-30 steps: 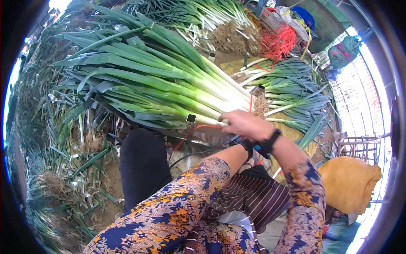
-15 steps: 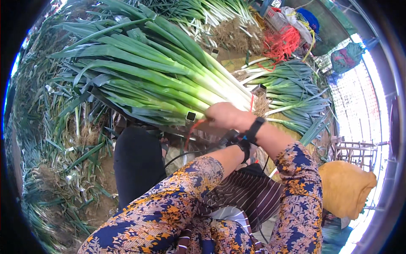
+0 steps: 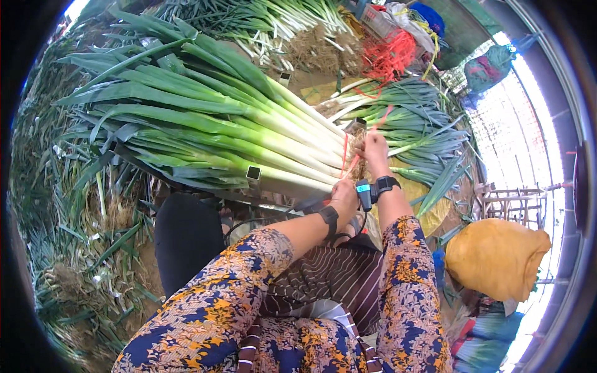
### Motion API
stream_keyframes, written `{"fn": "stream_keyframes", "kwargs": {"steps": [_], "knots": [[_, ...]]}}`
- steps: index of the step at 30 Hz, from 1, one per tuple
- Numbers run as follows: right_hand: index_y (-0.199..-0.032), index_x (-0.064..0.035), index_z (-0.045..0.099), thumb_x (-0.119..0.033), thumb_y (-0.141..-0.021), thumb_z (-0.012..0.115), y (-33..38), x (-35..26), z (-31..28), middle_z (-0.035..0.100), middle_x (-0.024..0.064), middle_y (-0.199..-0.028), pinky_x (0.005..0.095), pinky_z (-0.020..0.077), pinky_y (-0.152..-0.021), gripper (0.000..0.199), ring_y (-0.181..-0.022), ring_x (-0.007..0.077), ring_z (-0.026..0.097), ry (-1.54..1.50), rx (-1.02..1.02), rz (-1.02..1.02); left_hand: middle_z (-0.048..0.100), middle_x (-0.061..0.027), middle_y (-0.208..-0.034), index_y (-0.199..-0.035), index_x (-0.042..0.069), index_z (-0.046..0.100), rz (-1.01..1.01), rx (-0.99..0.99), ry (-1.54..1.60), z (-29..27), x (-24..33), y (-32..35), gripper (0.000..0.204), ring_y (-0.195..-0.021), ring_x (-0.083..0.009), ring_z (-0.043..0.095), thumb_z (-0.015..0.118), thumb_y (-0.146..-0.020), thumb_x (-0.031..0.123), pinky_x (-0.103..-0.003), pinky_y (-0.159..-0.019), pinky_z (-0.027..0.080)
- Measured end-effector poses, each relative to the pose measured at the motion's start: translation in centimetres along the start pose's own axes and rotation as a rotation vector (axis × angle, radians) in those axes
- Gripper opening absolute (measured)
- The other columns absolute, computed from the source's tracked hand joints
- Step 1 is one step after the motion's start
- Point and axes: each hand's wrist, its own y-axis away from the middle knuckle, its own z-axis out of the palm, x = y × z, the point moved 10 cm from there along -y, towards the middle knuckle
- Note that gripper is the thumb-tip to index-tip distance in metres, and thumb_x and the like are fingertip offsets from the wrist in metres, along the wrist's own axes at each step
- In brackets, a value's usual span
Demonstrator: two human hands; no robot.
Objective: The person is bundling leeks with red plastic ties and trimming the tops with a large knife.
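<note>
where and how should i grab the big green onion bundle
Probably grip the bundle by its white stalks, just left of the red tie, coming from the near side: they converge there, while the green leaves fan out wide.

Left hand [image 3: 344,196]: fingertips curled out of my sight. Right hand [image 3: 375,149] hides part of leek roots [image 3: 357,147] from me; I lose red twine [image 3: 345,153] between both hands, cannot tell whether knotted. Metal frame [image 3: 254,174] mostly covered by leek bundle [image 3: 267,133]. White-stalked leeks [image 3: 314,20] behind, cut off by upper edge. Floral sleeves [image 3: 214,295] run out at lower edge. Leaf heap [image 3: 46,137] smeared at left rim; I cannot separate stalks.
</note>
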Motion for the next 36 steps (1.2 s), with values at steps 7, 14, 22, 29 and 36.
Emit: {"fn": "stream_keyframes", "kwargs": {"steps": [7,14,22,29,36], "knots": [[-0.065,0.0038,0.062,-0.013,-0.068,0.061,0.1,-0.5,5.5,0.061,0.0237,-0.065,0.0425,0.0505,-0.059,0.017,-0.062,0.0355,0.062,1.198,-0.249,-0.495,0.057,-0.0040,-0.092,-0.095,0.010,0.067,0.068,0.049,0.098,0.4,-0.2,0.0,0.022,-0.086,-0.0222,0.058,0.056,-0.079,0.021,-0.034,-0.050,0.044],[-0.068,0.0054,0.064,-0.014,-0.064,0.062,1.0,-1.1,6.3,0.060,0.0278,-0.070,0.0451,0.0493,-0.068,0.020,-0.073,0.0410,0.062,1.182,-0.292,-0.336,0.059,-0.0086,-0.092,-0.092,0.005,0.066,0.118,0.036,0.252,0.3,-0.9,0.5,0.021,-0.086,-0.0234,0.061,0.059,-0.077,0.018,-0.032,-0.059,0.049],[-0.068,0.0060,0.061,-0.006,-0.063,0.069,1.1,0.2,6.5,0.060,0.0158,-0.057,0.0344,0.0470,-0.045,0.016,-0.049,0.0236,0.060,0.895,-0.358,-0.259,0.059,-0.0126,-0.086,-0.086,0.003,0.064,-0.046,0.198,0.417,1.2,-2.0,0.4,0.019,-0.079,-0.0248,0.062,0.058,-0.076,0.018,-0.032,-0.063,0.050],[-0.061,0.0022,0.059,-0.012,-0.061,0.075,2.1,3.5,5.1,0.058,0.0084,-0.054,0.0302,0.0414,-0.038,0.021,-0.041,0.0168,0.053,0.620,-0.432,0.277,0.058,-0.0128,-0.085,-0.082,0.003,0.067,-0.003,0.209,0.398,0.3,-2.2,0.7,0.016,-0.077,-0.0244,0.061,0.058,-0.073,0.013,-0.032,-0.059,0.049],[-0.074,0.0006,0.061,-0.009,-0.069,0.063,2.0,-1.0,6.9,0.061,0.0203,-0.064,0.0427,0.0485,-0.056,0.010,-0.064,0.0332,0.063,1.147,-0.354,-0.383,0.058,-0.0136,-0.085,-0.081,0.001,0.066,-0.032,0.261,0.520,0.3,-2.9,1.0,0.016,-0.077,-0.0248,0.061,0.058,-0.074,0.013,-0.033,-0.059,0.050]]}}
